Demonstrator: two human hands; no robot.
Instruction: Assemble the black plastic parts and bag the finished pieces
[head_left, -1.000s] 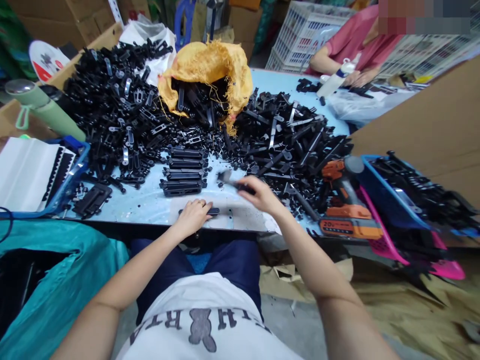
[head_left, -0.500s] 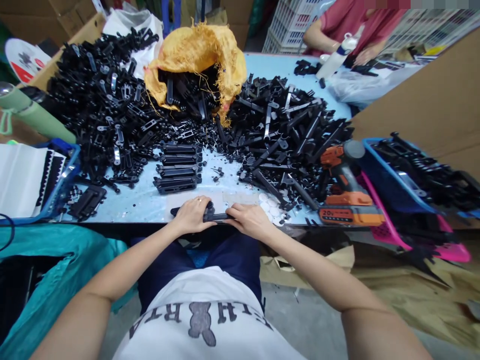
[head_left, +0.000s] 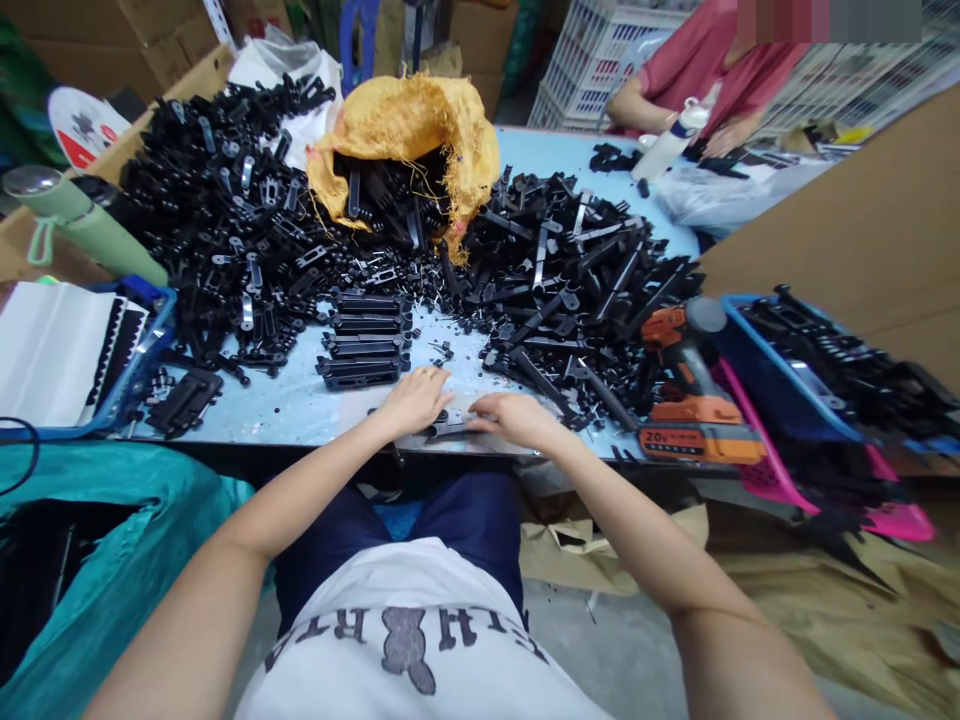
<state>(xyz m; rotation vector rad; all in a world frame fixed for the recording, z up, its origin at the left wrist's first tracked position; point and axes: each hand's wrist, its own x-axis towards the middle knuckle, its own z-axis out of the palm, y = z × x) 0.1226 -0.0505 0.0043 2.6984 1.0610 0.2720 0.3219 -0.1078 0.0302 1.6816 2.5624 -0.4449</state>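
A long, narrow black part (head_left: 448, 431) lies at the table's front edge between my hands. My right hand (head_left: 514, 418) has its fingers closed over the right end of it. My left hand (head_left: 415, 403) is above the left end, fingers reaching out to the right and partly blurred; I see nothing held in them. Just beyond my left hand stands a neat row of several similar long black parts (head_left: 367, 340). Small black pieces and pins (head_left: 442, 350) lie scattered to the right of that row.
Heaps of black parts (head_left: 225, 220) spread left and right around a yellow woven sack (head_left: 409, 115). An orange cordless drill (head_left: 694, 395) stands at right beside a blue basket (head_left: 795, 370). A green bottle (head_left: 90, 225) leans at left. Across the table a person in red (head_left: 682, 70) works.
My left hand has let go of the black part's left end and risen up and right. My right hand has shifted slightly right, still at the part. The view has tilted a little.
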